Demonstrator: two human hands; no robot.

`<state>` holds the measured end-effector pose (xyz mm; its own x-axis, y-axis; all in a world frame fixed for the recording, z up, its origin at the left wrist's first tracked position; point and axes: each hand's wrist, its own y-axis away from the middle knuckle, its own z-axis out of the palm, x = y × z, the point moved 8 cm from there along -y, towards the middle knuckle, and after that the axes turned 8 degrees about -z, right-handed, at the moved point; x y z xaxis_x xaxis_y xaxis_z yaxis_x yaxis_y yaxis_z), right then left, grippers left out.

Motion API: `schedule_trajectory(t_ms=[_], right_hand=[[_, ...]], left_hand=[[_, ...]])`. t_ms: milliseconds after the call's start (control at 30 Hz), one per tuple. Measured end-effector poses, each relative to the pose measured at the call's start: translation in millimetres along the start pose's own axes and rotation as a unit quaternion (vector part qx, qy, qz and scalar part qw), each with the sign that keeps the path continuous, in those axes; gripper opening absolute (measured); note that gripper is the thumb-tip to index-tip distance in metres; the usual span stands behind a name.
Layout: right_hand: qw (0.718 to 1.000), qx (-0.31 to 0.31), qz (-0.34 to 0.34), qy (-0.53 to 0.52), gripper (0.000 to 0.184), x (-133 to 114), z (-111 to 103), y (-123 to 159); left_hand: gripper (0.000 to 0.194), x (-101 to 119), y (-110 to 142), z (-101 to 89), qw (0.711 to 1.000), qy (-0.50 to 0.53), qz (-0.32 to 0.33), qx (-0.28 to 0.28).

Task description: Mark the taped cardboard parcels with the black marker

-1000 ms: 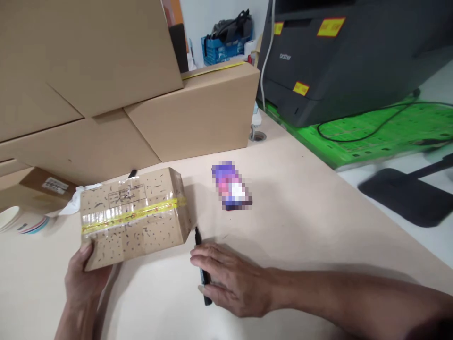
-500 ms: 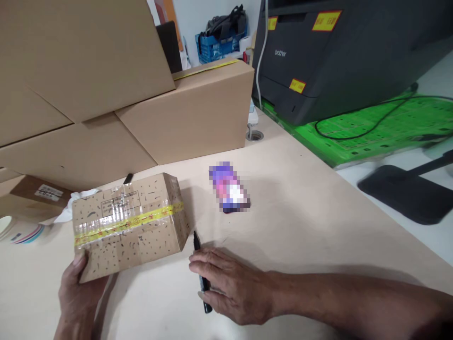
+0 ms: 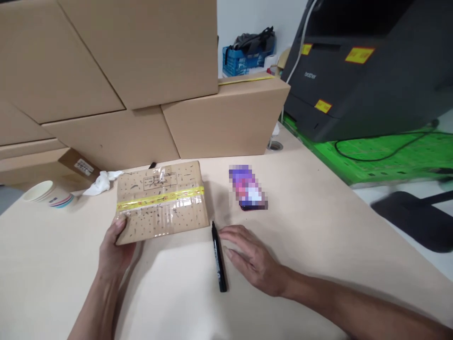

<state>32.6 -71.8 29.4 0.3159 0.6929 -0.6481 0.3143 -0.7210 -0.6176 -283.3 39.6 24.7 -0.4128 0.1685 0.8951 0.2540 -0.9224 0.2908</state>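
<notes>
A small cardboard parcel point(image 3: 163, 200) with a yellow tape band and black pen marks lies on the beige table point(image 3: 318, 236). My left hand point(image 3: 115, 250) grips its near left corner, thumb on top. A black marker point(image 3: 218, 257) lies on the table just right of the parcel. My right hand point(image 3: 249, 257) rests flat beside the marker, fingers stretched out, holding nothing. A blurred purple and white object point(image 3: 247, 188) lies behind my right hand.
Large cardboard boxes point(image 3: 141, 85) are stacked along the back of the table. A black printer point(image 3: 364, 66) stands on a green mat point(image 3: 389, 151) at the right. Paper cups point(image 3: 47, 193) and a crumpled tissue point(image 3: 102, 182) sit at the left.
My right hand has slid off the marker to its right, leaving the marker bare on the table. The view has shifted left. My left hand still holds the parcel.
</notes>
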Motion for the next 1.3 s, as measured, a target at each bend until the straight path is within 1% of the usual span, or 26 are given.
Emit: schedule_trajectory(t_ms=[133, 233, 333, 400, 500, 567, 633, 667, 733, 800, 867, 933, 1000, 1100, 1167, 1200, 1233, 1300], right_hand=[[0.999, 0.001, -0.015, 0.037, 0.039, 1, 3, 0], [0.998, 0.011, 0.001, 0.063, 0.039, 6, 4, 0], [0.998, 0.01, 0.02, 0.066, 0.035, 10, 8, 1], [0.998, 0.001, 0.047, 0.047, 0.032, 13, 14, 1], [0.99, 0.006, 0.141, -0.027, 0.036, 25, 25, 0], [0.971, 0.033, 0.208, -0.111, 0.048, 33, 33, -3], [0.942, 0.076, 0.252, -0.208, 0.062, 40, 39, -12], [0.924, 0.101, 0.266, -0.254, 0.067, 43, 42, -17], [0.889, 0.143, 0.285, -0.329, 0.07, 49, 46, -29], [0.867, 0.165, 0.285, -0.374, 0.068, 53, 47, -41], [0.86, 0.167, 0.272, -0.399, 0.062, 54, 47, -52], [0.857, 0.158, 0.262, -0.416, 0.056, 54, 44, -60], [0.86, 0.145, 0.256, -0.417, 0.059, 53, 40, -64], [0.885, 0.125, 0.239, -0.38, 0.078, 50, 31, -69], [0.902, 0.12, 0.224, -0.349, 0.085, 48, 24, -72], [0.904, 0.126, 0.221, -0.342, 0.085, 48, 21, -73], [0.902, 0.139, 0.221, -0.344, 0.083, 47, 17, -73], [0.886, 0.175, 0.226, -0.365, 0.077, 48, 11, -74]], left_hand=[[0.028, -2, 3, 7.0, 0.999, 0.023, 0.001, -0.035], [0.028, -2, 6, 11.2, 0.998, 0.032, -0.001, -0.055], [0.032, 0, 8, 14.0, 0.997, 0.032, 0.004, -0.065], [0.032, 1, 8, 13.5, 0.997, 0.044, 0.003, -0.059], [0.027, -1, 8, 13.2, 0.996, 0.076, -0.008, -0.05], [0.025, -2, 10, 16.2, 0.994, 0.091, -0.006, -0.06], [0.027, -2, 14, 22.1, 0.992, 0.095, 0.007, -0.083], [0.029, -1, 16, 25.2, 0.991, 0.095, 0.018, -0.095], [0.043, -1, 22, 31.8, 0.988, 0.09, 0.027, -0.12], [0.057, 0, 28, 38.4, 0.983, 0.095, 0.033, -0.154], [0.067, 2, 33, 42.7, 0.977, 0.107, 0.033, -0.18], [0.078, 2, 37, 45.4, 0.973, 0.114, 0.019, -0.2], [0.091, -1, 39, 47.3, 0.969, 0.117, 0.003, -0.216], [0.104, -6, 42, 49.9, 0.965, 0.104, -0.006, -0.24], [0.102, -9, 42, 51.3, 0.961, 0.095, -0.005, -0.26], [0.097, -11, 42, 51.7, 0.958, 0.096, -0.006, -0.269], [0.091, -14, 41, 51.6, 0.955, 0.102, -0.011, -0.279], [0.077, -21, 38, 50.6, 0.948, 0.118, -0.045, -0.293]])
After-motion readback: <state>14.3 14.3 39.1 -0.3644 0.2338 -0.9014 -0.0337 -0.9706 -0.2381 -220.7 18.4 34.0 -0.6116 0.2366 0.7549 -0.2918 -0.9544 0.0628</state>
